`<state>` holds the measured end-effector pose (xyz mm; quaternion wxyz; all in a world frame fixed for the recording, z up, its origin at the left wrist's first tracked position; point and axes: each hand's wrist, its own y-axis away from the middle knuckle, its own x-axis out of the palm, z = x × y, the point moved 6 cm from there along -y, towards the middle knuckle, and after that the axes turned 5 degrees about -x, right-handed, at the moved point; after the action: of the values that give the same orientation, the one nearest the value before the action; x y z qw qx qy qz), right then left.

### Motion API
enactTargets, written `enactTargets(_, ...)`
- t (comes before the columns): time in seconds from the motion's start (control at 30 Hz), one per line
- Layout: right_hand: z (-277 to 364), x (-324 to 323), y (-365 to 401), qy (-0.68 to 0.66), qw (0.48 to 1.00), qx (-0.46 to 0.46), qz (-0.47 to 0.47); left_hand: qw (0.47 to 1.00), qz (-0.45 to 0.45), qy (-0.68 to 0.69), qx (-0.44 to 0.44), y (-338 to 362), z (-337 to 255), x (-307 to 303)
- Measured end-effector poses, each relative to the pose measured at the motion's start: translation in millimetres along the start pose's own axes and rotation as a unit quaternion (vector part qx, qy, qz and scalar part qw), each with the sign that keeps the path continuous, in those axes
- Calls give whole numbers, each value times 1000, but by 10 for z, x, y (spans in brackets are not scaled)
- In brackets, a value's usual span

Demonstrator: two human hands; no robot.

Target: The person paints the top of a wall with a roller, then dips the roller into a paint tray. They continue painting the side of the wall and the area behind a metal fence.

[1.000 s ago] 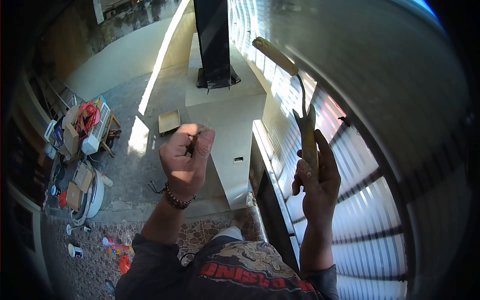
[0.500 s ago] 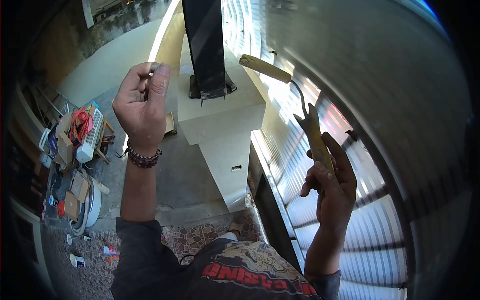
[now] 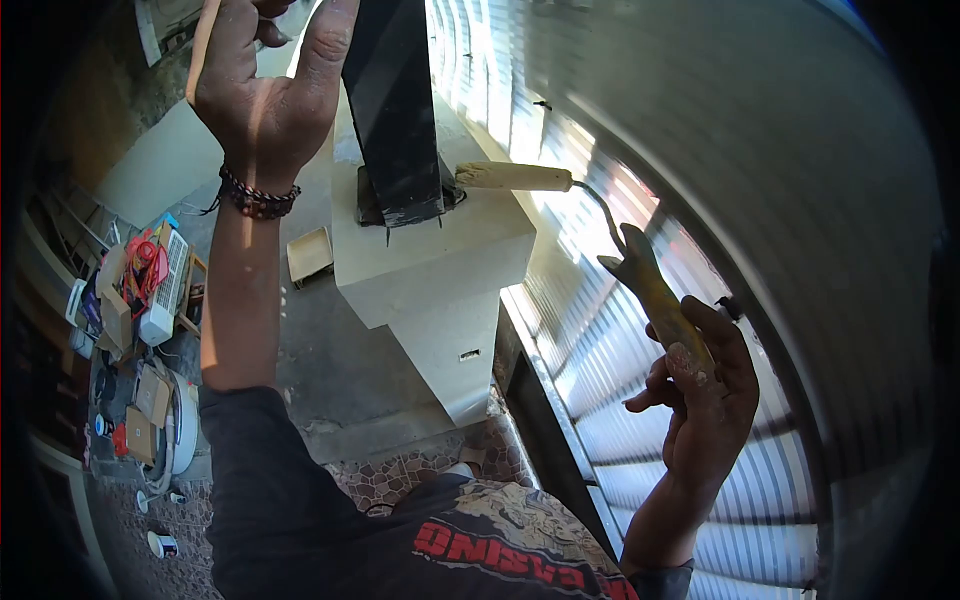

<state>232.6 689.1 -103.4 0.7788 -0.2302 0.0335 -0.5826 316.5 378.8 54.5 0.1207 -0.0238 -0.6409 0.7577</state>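
Note:
My right hand (image 3: 710, 390) is closed around the yellow handle of a paint roller (image 3: 515, 177). The roller's pale, narrow sleeve points left, its tip beside the foot of a black post (image 3: 395, 110). My left hand (image 3: 265, 100) is raised at the top edge, left of the post, with thumb and fingers apart. Its fingertips are partly cut off by the frame, and nothing shows in it. A braided bracelet circles that wrist. The post rises from a pale, wide-topped pillar (image 3: 430, 265).
Corrugated translucent sheeting (image 3: 690, 430) runs along the right. A paint tray (image 3: 310, 255) lies on the floor behind the pillar. At left, a stand with boxes and red cables (image 3: 150, 265) is beside a white tub (image 3: 186, 425). A small paint can (image 3: 161, 545) stands on patterned tiles.
My left hand has gone up and left, its thumb and fingers now spread. My right hand has shifted right and down, while the roller's sleeve has swung level, its tip lower near the post.

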Motion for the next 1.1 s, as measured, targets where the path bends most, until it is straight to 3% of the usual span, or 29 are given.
enactTargets(0.07,13,-22,23,8,1000,-8,-11,993,-76,15,89,-90,-72,122)
enactTargets(0.1,30,-36,39,16,999,-17,-21,993,-76,15,88,-136,-72,170)
enactTargets(0.17,42,-48,77,14,999,-14,-36,981,-63,-47,179,-149,-168,256)
enactTargets(0.23,61,-69,112,53,997,-20,-49,988,-13,-91,128,-153,-59,306)
enactTargets(0.3,96,-56,126,63,996,-27,-52,976,-30,-84,197,-197,-98,368)
enactTargets(0.6,165,-117,108,94,994,-20,-41,976,-34,-90,196,-240,-79,465)
enactTargets(0.9,68,-133,95,19,985,-79,-155,972,-39,-107,203,-213,-87,479)
enactTargets(1.1,106,-98,89,56,971,-119,-200,972,-39,-99,211,-203,-83,483)
